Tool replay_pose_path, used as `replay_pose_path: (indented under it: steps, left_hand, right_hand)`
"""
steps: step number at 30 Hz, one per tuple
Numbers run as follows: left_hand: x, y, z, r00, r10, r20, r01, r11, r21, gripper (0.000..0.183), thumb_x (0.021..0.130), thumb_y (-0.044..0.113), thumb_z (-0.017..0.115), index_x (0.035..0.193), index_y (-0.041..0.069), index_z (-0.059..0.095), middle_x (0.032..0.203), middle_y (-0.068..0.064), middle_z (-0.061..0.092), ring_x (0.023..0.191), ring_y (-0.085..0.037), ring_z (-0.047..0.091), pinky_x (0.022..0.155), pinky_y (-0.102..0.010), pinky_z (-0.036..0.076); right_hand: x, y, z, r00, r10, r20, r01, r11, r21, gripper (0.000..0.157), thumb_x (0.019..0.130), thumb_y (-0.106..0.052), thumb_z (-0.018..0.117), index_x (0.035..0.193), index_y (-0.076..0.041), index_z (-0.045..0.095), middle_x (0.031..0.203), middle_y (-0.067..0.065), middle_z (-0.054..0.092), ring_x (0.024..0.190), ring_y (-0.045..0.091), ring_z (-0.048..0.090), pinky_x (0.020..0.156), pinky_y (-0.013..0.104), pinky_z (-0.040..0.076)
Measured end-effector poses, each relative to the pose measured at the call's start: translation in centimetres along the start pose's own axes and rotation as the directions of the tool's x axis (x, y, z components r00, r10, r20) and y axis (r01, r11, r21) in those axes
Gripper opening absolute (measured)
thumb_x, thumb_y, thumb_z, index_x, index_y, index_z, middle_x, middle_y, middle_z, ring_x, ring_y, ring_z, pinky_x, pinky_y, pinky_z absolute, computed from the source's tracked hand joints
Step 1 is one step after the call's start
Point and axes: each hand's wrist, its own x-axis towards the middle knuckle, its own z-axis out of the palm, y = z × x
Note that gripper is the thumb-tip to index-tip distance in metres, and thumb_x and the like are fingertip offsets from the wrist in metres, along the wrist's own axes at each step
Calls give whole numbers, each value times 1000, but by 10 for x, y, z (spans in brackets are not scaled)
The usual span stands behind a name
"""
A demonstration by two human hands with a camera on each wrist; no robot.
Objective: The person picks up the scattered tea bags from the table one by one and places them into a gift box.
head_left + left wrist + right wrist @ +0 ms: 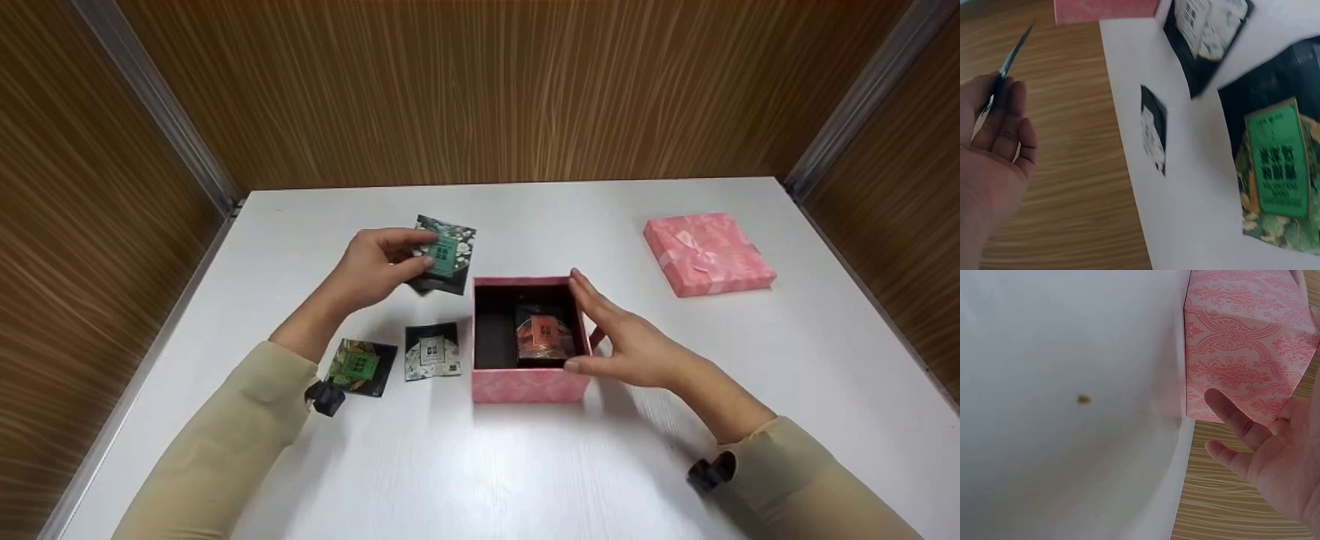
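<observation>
Teal-labelled sachet (pixel 450 260), towards desk's (pixel 525 465) far edge | left grip (pixel 369 266) is pinching its side | probably light, slippery; edges best | right grip (pixel 634 349) is spanning box (pixel 529 387), wide

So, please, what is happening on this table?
A person's left hand holds a flat, dark square packet with a teal label. The right hand touches the right side of an open pink patterned box, which contains a dark packet with an orange label. A green-labelled dark packet and a white-labelled one lie left of the box; a square pink lid with a ribbon bow lies farther right.
</observation>
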Motion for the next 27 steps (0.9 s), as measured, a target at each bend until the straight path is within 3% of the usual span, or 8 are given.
replay_pose_path:
  steps: [5, 9, 14, 19, 27]
  left_hand:
    - [-2, 15, 12, 996, 85, 33, -85, 996, 19, 35, 100, 17, 77, 135, 13, 75, 112, -5, 75, 91, -21, 67, 72, -30, 54]
    - [-3, 25, 23, 989, 131, 62, -133, 990, 34, 35, 99, 20, 78, 133, 13, 76, 118, -1, 76, 96, -18, 65, 81, -34, 54]
    - [-3, 29, 38, 982, 152, 111, -156, 987, 29, 36, 99, 21, 78, 134, 12, 76, 127, -1, 75, 101, -15, 68, 91, -38, 55]
    - [-3, 30, 51, 964, 194, 183, -208, 976, 62, 38, 102, 23, 74, 138, 12, 73, 131, -2, 74, 110, -14, 68, 101, -44, 53]
    - [-2, 31, 69, 950, 181, 253, -213, 971, 106, 41, 101, 24, 76, 139, 11, 72, 131, -3, 74, 109, -14, 68, 96, -42, 53]
  right_hand:
    - [-1, -1, 0, 1000, 12, 4, -12, 1000, -1, 110, 93, -47, 80, 172, -15, 11, 179, -3, 2, 90, 26, 69, 60, 26, 53]
    - [-1, -1, 0, 1000, 15, 5, -15, 1000, -4, 110, 93, -48, 80, 172, -15, 11, 179, -4, 2, 91, 26, 69, 61, 26, 53]
    - [0, 0, 0, 1000, 15, 2, -15, 1000, -4, 110, 93, -48, 80, 172, -16, 11, 179, -2, 3, 91, 27, 69, 61, 27, 53]
    - [0, -1, 0, 1000, 20, 3, -20, 1000, -6, 110, 93, -48, 80, 172, -17, 11, 179, -3, 2, 91, 27, 69, 61, 27, 53]
    - [0, 0, 0, 1000, 12, 5, -12, 1000, 1, 110, 93, -47, 80, 172, -16, 10, 179, -2, 2, 91, 29, 69, 62, 27, 53]
